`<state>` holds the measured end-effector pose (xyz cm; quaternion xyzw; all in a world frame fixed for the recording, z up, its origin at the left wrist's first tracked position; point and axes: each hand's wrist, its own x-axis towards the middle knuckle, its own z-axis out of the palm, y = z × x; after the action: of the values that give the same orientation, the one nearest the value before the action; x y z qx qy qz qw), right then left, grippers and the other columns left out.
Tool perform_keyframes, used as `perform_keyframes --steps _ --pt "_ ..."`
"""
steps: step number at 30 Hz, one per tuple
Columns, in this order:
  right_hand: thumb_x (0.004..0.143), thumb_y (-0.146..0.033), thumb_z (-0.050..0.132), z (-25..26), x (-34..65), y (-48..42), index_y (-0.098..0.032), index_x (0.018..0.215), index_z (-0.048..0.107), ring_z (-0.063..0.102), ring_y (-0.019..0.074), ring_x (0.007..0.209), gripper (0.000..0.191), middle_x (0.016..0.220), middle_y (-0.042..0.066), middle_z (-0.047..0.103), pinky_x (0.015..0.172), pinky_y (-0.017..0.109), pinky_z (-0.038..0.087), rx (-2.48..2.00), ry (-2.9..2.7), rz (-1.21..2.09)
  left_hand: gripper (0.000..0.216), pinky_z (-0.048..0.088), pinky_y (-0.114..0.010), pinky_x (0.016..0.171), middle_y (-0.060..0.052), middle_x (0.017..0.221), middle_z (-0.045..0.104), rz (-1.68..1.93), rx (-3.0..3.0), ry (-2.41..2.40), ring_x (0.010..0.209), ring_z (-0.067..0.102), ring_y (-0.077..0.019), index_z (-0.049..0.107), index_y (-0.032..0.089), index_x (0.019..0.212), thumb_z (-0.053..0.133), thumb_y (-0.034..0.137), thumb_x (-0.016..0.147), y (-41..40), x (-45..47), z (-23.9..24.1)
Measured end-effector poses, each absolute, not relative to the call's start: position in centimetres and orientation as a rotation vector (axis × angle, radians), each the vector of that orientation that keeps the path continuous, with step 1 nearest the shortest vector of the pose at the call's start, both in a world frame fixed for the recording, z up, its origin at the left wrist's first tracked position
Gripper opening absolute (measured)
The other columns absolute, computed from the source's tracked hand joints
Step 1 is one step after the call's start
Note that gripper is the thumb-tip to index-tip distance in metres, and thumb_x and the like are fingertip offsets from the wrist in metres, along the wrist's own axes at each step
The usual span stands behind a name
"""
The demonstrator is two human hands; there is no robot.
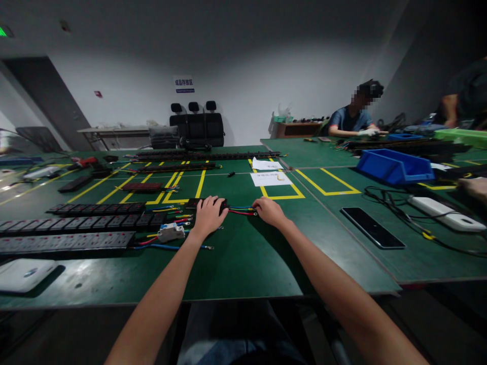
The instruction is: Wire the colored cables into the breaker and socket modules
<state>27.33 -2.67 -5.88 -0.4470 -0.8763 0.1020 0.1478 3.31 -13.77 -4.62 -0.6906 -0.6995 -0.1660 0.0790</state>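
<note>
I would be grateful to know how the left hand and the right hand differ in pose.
The left hand lies over a black block, while the right hand is at the coloured wires. The left hand's fingers are spread; the right hand's are curled together. Both are bare, backs upward.

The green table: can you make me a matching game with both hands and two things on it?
1. left hand
2. right hand
3. phone
4. bin

A. blue
B. at the loose ends of coloured wires
C. on top of a black strip
D. lying flat, screen dark

Pairs: 1-C, 2-B, 3-D, 4-A
</note>
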Motion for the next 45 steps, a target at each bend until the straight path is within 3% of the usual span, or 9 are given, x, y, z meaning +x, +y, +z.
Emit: perform_keyframes --steps 45 --pt "0.102 -0.017 0.047 -5.65 27.21 -3.02 -0.020 0.111 0.074 0.065 0.0183 0.102 0.029 0.116 0.008 0.070 0.083 0.025 0.046 -1.301 -2.514 0.285 0.049 0.031 -0.060 0.122 -0.012 0.152 0.057 -0.501 -2.045 -2.073 0.145 0.046 -0.0327 0.059 0.025 0.143 0.040 0.050 0.105 -13.62 3.17 -5.03"
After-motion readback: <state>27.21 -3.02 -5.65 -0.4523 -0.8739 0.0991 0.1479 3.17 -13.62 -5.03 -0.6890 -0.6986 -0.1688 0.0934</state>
